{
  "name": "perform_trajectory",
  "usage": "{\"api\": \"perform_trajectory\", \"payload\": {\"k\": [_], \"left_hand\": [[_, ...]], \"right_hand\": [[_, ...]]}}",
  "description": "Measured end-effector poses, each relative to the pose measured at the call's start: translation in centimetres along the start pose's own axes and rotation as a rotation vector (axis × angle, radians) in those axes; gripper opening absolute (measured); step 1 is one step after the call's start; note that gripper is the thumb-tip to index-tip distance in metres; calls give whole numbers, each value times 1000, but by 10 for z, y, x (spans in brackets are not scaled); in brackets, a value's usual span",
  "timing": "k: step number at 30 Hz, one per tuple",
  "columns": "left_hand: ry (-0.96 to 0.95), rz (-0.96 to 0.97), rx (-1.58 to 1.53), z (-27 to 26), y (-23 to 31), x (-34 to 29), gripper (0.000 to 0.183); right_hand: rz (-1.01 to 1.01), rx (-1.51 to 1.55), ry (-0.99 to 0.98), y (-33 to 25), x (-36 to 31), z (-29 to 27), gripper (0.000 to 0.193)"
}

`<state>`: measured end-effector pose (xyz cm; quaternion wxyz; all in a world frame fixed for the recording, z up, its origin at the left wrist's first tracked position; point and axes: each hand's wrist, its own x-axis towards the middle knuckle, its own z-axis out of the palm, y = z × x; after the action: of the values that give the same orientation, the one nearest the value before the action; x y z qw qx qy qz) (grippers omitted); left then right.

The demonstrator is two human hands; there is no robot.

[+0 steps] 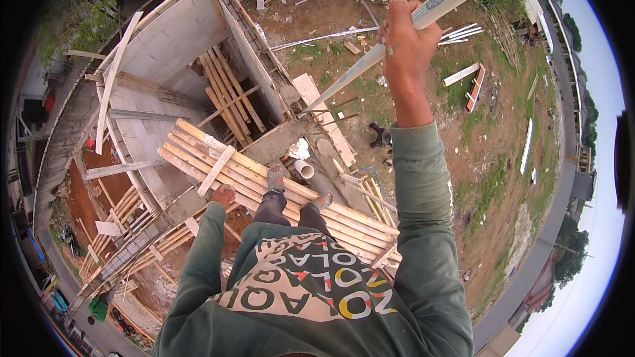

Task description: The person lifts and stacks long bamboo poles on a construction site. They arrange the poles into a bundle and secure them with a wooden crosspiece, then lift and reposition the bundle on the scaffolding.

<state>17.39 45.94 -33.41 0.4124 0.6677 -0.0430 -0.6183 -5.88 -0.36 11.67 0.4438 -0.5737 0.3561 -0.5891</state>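
Observation:
My right hand point(405, 43) is raised and gripped around a long grey plastic pipe point(357, 69) that slants from the upper right down toward the concrete ledge below. My left hand point(223, 195) reaches down and rests on the bamboo poles point(264, 182) of a scaffold platform that I sit on high above the ground. My legs and sandalled feet point(278, 178) lie along the poles. I wear a dark green long-sleeved shirt.
A short white pipe piece point(304, 170) stands upright by my feet. Grey concrete walls point(178, 33) with timber props rise on the left. Far below lie bare earth, grass, scattered pipes and planks point(466, 79), and a crouching person point(380, 137). A road point(549, 225) curves on the right.

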Motion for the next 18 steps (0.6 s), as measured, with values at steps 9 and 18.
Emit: {"api": "perform_trajectory", "payload": {"k": [9, 18], "left_hand": [[117, -155, 272, -12, -18, -32, 22], [172, -310, 171, -55, -50, -44, 14]], "right_hand": [[-52, -218, 20, 56, -33, 14, 33], [-301, -5, 15, -86, 37, 3, 32]]}}
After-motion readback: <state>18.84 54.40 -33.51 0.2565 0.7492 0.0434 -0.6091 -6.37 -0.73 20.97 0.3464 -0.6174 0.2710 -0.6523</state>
